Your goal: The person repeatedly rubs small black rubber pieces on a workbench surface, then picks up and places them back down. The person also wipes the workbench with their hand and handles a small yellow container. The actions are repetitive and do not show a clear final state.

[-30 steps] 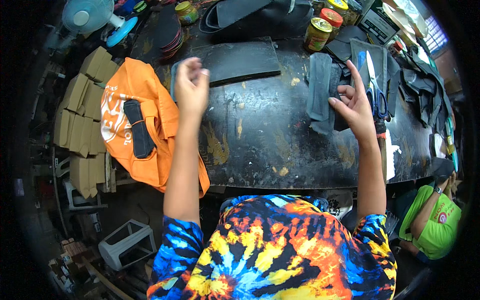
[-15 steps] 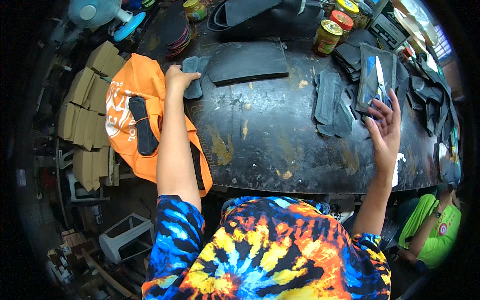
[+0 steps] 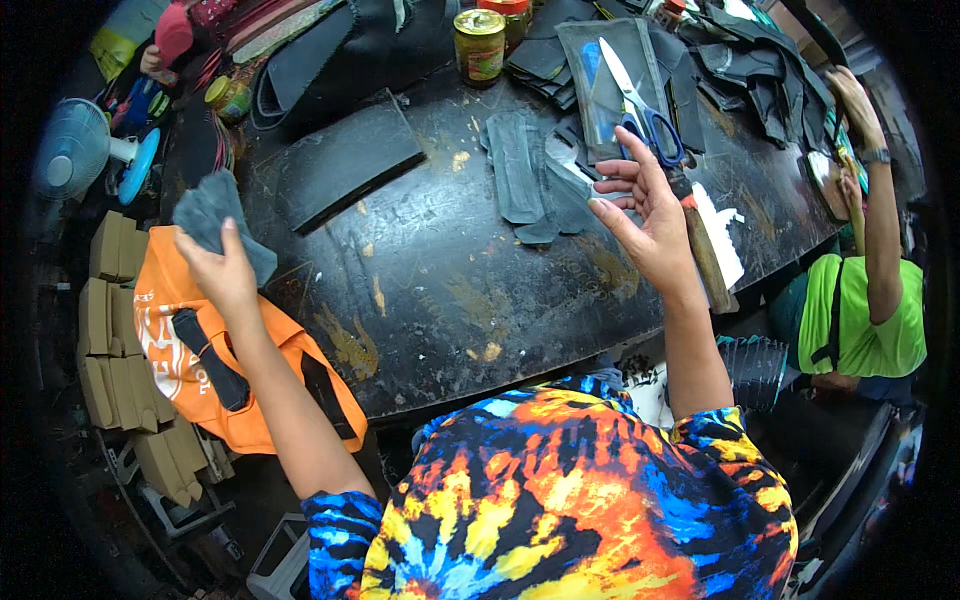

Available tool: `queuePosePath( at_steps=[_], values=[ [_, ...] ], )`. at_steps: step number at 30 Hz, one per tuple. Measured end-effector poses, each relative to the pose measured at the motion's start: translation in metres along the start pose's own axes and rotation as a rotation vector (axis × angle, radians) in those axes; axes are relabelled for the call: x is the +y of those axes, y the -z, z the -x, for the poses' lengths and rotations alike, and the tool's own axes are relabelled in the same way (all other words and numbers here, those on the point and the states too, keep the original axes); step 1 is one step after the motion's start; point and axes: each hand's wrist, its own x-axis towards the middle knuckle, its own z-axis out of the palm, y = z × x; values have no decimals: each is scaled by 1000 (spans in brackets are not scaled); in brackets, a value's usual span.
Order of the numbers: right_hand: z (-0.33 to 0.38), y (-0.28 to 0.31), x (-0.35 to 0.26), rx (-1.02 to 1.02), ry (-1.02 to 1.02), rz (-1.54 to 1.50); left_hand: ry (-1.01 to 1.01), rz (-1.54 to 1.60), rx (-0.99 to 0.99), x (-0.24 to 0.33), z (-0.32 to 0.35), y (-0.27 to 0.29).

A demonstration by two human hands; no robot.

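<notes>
My left hand (image 3: 228, 272) is raised over the left edge of the black worktable (image 3: 430, 290) and is shut on a grey flat piece of material (image 3: 212, 212). Below it an orange bag (image 3: 180, 345) with black straps hangs beside the table. My right hand (image 3: 648, 212) hovers open with its fingers apart and holds nothing. It is just right of a few dark strips (image 3: 520, 175) lying on the table. Blue-handled scissors (image 3: 648, 118) lie on a dark sheet behind that hand.
A dark rectangular slab (image 3: 345, 160) lies at the back left. A jar (image 3: 480, 45) stands at the back, and a wooden-handled tool (image 3: 705, 258) lies at the right edge. Tan blocks (image 3: 108, 330) are stacked left of the bag, near a fan (image 3: 75, 150). A person in a green shirt (image 3: 862, 325) sits at the right.
My left hand has taken the grey piece from the table's left edge and lifted it. My right hand has risen from the table's right side toward the dark strips.
</notes>
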Motion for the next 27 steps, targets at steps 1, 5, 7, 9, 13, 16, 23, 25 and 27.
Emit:
queuePosePath(
  at_steps=[1,5,7,9,13,16,23,25,27],
  values=[
    [3,1,3,19,-23,-7,-148,18,31,28,2,3],
    [8,3,14,68,-43,-32,-8,989,-418,146,35,-37],
    [11,5,17,78,-73,-22,104,1231,-585,195,64,-75],
    [16,9,20,90,-25,1,321,1261,-652,228,92,-113],
    [30,28,28,89,61,253,333,750,-646,223,129,-144],
    [37,44,37,139,38,342,-157,493,-371,171,134,-116],
    [22,40,38,171,82,248,-423,-226,-926,139,187,-39],
    [11,22,29,192,110,165,-630,109,-1055,178,231,-45],
    [1,0,15,176,100,-116,-780,571,-1268,214,250,-61]
  ],
)
